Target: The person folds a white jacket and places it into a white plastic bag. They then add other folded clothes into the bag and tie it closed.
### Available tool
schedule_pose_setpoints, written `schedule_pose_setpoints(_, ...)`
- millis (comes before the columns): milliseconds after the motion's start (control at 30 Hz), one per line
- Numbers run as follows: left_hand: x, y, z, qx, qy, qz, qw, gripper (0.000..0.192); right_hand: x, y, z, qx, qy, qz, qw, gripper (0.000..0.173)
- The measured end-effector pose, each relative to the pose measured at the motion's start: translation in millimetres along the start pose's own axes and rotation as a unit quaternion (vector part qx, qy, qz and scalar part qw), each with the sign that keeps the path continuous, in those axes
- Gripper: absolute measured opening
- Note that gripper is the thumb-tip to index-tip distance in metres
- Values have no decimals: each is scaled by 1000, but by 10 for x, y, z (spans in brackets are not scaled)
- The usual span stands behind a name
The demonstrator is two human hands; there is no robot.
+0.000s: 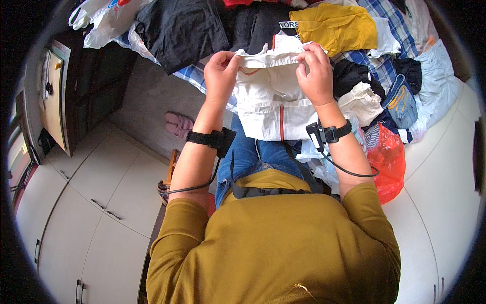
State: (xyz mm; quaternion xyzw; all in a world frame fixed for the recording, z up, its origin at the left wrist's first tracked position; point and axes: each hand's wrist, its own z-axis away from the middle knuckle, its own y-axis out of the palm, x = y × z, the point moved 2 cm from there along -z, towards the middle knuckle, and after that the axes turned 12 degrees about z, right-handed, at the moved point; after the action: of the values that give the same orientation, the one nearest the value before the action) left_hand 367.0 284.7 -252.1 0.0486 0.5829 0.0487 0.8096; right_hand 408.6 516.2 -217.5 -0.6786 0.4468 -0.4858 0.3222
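Observation:
A white garment (265,117) with a red-brown stripe hangs between my hands, over my knees and the edge of the bed. My left hand (223,76) pinches its gathered band at the left end, thumb against fingers. At the right end of the same band, my right hand (316,74) grips the cloth between thumb and fingers. The lower part of the garment lies folded near my lap. Beyond it are dark folded trousers (182,30) and a mustard-yellow garment (336,28), the latter just past my right hand.
A blue plaid sheet (383,68) lies under several clothes, among them folded blue jeans (402,102). A red plastic bag (387,163) is at the right, white plastic bags (110,22) at the upper left. Pink slippers (178,123) rest on the floor; pale cabinets (76,212) stand at the left.

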Motion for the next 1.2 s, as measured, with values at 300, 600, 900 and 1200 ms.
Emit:
schedule_pose_setpoints(300,79,-34,60,3,32,-46,998,12,-218,205,-78,71,215,-147,963,30)
schedule_pose_setpoints(600,119,-39,38,-27,37,-25,999,16,-356,306,-236,230,382,-324,835,32)
schedule_pose_setpoints(900,107,-40,20,4,69,-77,995,14,-418,242,-256,248,470,-429,730,19)
schedule_pose_setpoints(1200,38,-62,29,-18,-81,171,982,12,-563,413,-107,150,531,-595,585,14)
